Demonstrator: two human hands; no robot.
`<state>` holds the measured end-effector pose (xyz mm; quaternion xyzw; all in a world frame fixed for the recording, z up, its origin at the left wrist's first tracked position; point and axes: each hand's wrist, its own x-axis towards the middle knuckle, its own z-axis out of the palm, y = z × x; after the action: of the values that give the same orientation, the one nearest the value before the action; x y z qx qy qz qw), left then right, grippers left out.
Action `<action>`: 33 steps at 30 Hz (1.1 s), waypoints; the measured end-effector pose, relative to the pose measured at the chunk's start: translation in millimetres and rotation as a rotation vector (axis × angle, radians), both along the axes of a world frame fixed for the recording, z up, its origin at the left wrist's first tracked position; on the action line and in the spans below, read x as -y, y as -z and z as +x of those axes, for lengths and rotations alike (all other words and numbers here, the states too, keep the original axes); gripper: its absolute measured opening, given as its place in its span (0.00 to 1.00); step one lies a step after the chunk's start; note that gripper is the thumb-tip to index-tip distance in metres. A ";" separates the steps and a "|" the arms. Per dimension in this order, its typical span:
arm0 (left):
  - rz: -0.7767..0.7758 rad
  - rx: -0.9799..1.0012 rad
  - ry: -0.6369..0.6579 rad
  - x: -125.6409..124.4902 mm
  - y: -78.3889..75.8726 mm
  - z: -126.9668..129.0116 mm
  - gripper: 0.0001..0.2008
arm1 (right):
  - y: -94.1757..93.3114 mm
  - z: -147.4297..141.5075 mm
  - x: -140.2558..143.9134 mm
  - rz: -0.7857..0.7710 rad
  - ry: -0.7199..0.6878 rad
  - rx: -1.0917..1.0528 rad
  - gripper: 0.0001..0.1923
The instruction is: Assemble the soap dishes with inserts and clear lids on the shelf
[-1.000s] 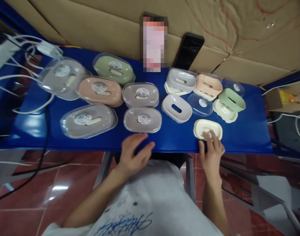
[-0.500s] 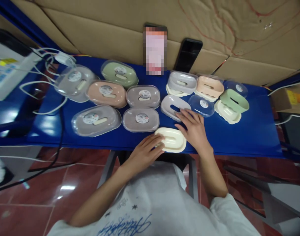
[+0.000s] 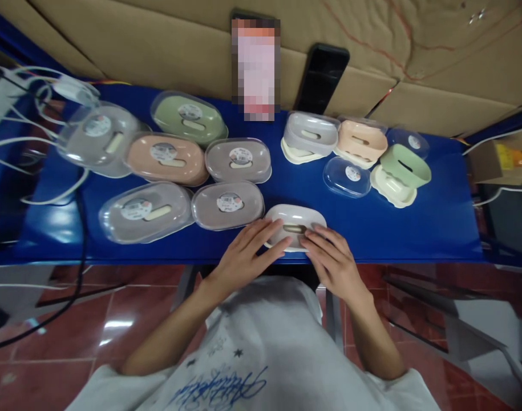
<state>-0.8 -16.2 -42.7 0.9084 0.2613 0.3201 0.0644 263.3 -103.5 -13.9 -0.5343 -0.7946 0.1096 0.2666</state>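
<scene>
1. Both hands rest on one soap dish [image 3: 295, 220] at the near edge of the blue worktop [image 3: 436, 228]; neither grip is closed round it, the fingers lying spread and loose on its top and sides.
2. The left hand [image 3: 243, 257] touches the dish's left end with its fingertips, and the right hand [image 3: 333, 260] touches its right end, the two meeting near the slot in the pale grey top part.
3. The dish shows a grey upper piece sitting on a cream lower piece; whether they are fully seated cannot be told.
4. Just left of it lies a lidded grey box [image 3: 227, 204], with a second grey box [image 3: 238, 160] behind that.
5. Further left are a large clear-lidded box [image 3: 145, 211], a peach box [image 3: 166, 158], a green box [image 3: 187, 117] and another clear-lidded box [image 3: 98, 137].
6. Behind and to the right, well apart from the hands, lies a loose clear lid [image 3: 347, 177], with a grey dish [image 3: 308, 137], a peach dish [image 3: 361, 142] and a green dish [image 3: 404, 168] tilted on its cream base.
7. A dark phone [image 3: 320, 80] leans against the cardboard wall [image 3: 158, 51].
8. White cables [image 3: 33, 142] trail at the far left.
</scene>
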 end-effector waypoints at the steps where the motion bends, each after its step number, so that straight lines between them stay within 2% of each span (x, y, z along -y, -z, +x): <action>1: -0.013 -0.004 0.017 -0.4 -0.8 -0.7 0.24 | 1.3 -1.3 0.5 -0.003 -0.007 0.003 0.34; 5: -0.041 -0.001 0.043 0.3 -2.2 -2.7 0.16 | 3.8 -3.0 -1.5 0.015 -0.024 0.048 0.33; 11: -0.009 -0.056 0.028 2.4 2.0 -3.3 0.11 | 4.4 -6.7 0.6 0.067 -0.059 0.161 0.28; 15: -0.005 -0.102 0.031 1.1 -0.4 -0.8 0.10 | 5.7 11.0 -12.5 0.085 -0.082 0.171 0.22; 17: -0.006 -0.103 0.023 0.4 -2.8 0.6 0.09 | 7.7 33.5 -31.5 0.096 0.036 0.179 0.20; 18: -0.006 -0.098 0.019 0.2 -3.6 1.1 0.09 | 9.4 46.6 -42.8 0.106 0.144 0.186 0.21; 20: -0.005 -0.081 0.017 0.5 -3.8 1.1 0.10 | 14.2 71.2 -63.7 0.126 0.328 0.198 0.26; 23: -0.007 -0.014 0.013 1.9 -1.3 -0.4 0.14 | 21.7 91.6 -77.2 0.133 0.419 0.203 0.31; 26: -0.011 0.070 -0.023 3.8 0.7 -2.1 0.18 | 22.7 88.6 -64.2 0.135 0.445 0.131 0.23; 29: -0.025 0.122 -0.037 5.7 -0.3 -3.0 0.20 | 14.0 72.0 -38.4 0.170 0.481 0.008 0.19; 33: -0.051 0.135 -0.048 7.0 -1.1 -4.0 0.23 | -0.4 37.8 -9.9 0.217 0.412 -0.146 0.24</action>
<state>-4.8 -23.2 -41.5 0.8762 0.2862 0.3753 0.0971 301.1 -93.6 -13.5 -0.6441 -0.6545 0.0052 0.3959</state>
